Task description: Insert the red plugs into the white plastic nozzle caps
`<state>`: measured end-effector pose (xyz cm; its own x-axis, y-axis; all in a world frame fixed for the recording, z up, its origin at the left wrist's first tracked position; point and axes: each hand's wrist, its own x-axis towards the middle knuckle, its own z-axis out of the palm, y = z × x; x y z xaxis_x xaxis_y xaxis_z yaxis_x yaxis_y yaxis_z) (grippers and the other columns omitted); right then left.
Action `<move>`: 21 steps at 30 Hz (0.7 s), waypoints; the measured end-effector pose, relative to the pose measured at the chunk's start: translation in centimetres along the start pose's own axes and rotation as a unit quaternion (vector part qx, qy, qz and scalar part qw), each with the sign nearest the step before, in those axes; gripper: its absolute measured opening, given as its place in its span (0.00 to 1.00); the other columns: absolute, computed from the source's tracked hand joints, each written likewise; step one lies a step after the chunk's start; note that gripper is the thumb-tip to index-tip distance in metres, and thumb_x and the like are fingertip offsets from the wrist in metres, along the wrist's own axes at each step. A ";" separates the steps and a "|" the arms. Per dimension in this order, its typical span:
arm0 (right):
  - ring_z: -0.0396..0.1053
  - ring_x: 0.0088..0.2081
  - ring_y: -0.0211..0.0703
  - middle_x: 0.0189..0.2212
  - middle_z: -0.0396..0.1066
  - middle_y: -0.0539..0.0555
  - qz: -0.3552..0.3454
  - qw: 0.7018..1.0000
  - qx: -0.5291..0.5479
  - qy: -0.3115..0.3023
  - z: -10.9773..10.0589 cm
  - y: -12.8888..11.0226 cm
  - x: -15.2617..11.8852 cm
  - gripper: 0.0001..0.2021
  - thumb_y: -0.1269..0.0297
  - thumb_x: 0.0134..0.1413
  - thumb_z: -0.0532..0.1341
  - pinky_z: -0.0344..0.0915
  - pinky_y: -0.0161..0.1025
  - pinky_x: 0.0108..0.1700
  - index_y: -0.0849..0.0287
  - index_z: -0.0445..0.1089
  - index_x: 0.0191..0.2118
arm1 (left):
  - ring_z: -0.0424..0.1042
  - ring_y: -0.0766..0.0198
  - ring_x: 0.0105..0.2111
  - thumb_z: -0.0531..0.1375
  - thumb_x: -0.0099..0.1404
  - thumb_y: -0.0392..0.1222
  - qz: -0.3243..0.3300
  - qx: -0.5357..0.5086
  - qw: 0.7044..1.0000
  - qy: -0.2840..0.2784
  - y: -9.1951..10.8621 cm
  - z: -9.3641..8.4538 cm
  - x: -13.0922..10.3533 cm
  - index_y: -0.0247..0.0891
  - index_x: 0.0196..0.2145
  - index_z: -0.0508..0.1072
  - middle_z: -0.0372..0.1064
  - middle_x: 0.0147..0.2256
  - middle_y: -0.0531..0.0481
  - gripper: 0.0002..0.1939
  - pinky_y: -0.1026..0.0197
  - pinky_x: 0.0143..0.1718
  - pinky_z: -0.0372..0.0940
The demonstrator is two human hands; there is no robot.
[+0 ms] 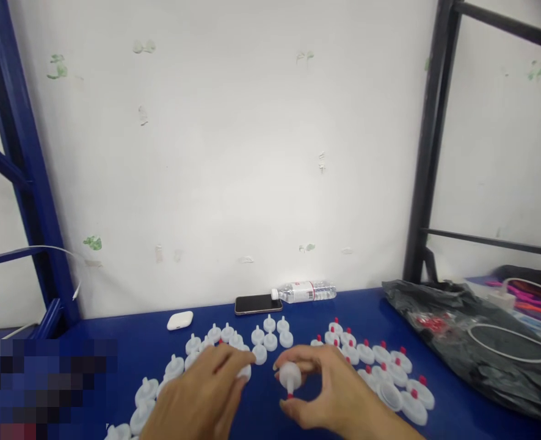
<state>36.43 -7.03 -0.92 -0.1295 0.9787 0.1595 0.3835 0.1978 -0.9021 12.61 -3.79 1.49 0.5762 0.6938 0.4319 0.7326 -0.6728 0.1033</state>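
My right hand point(328, 388) pinches a white nozzle cap point(290, 374) between thumb and fingers; its narrow spout points down toward the thumb, with a bit of red at the tip. To the left, my left hand point(201, 391) is curled over the group of white spouted caps point(174, 366). Another white cap point(245, 371) shows between its thumb and index finger, partly hidden by them. Most caps on the left have bare spouts. Caps with red tips point(381, 352) lie in a group to the right of my right hand.
At the back of the blue table point(128, 336) lie a white earbud case point(180, 320), a phone point(257, 304) and a clear water bottle point(304, 291) on its side. A black plastic bag point(485, 360) with a small bag of red pieces point(433, 322) covers the right side. Metal posts flank the wall.
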 end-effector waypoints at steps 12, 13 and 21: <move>0.72 0.28 0.37 0.28 0.78 0.48 -0.047 0.934 -0.219 -0.279 -3.9 -3.4 6.1 0.10 0.63 0.55 0.64 0.61 0.30 0.29 0.58 0.81 0.40 | 0.74 0.54 0.46 0.47 0.73 0.28 -0.091 0.068 0.988 -0.104 -1.2 0.8 -0.6 0.43 0.43 0.81 0.79 0.42 0.47 0.23 0.58 0.46 0.68; 0.72 0.28 0.37 0.28 0.78 0.49 -0.058 0.928 -0.232 -0.286 -4.1 -3.4 6.1 0.09 0.63 0.57 0.63 0.61 0.31 0.30 0.58 0.81 0.39 | 0.74 0.54 0.45 0.48 0.72 0.27 -0.089 0.071 0.988 -0.107 -1.5 1.0 -0.5 0.42 0.42 0.81 0.79 0.41 0.47 0.23 0.58 0.45 0.67; 0.79 0.37 0.39 0.37 0.83 0.49 -0.098 0.901 -0.270 -0.325 -5.5 -2.1 5.4 0.10 0.64 0.62 0.62 0.66 0.30 0.38 0.55 0.83 0.42 | 0.73 0.54 0.42 0.51 0.72 0.30 -0.103 0.074 0.985 -0.118 -2.7 2.3 -0.4 0.41 0.37 0.82 0.80 0.39 0.45 0.19 0.54 0.49 0.64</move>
<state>39.91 -1.87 4.07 -0.6834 0.7180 -0.1323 0.6616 0.5324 -0.5280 11.25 -1.64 -1.04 0.4653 0.8639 0.1928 0.8774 -0.4789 0.0283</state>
